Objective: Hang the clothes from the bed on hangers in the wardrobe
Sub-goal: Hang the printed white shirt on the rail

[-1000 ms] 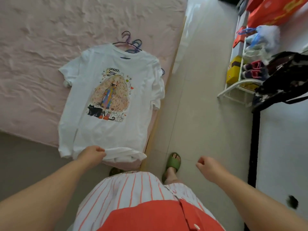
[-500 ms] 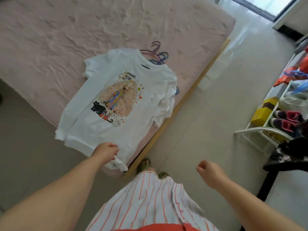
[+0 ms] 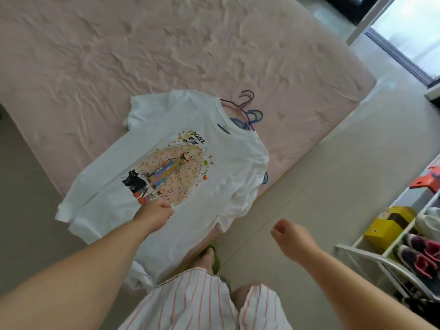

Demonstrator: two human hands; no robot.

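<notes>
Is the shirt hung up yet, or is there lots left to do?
Not yet. The shirt lies flat on the bed. The left hand is on it, closed; the right hand holds nothing. Hangers lie by the collar. Left: put it on a hanger and hang it up.

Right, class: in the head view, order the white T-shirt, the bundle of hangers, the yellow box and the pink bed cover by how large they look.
1. Pink bed cover
2. White T-shirt
3 and 4. Bundle of hangers and yellow box: they look about alike, the hangers partly hidden under the shirt, so I leave them unranked.
</notes>
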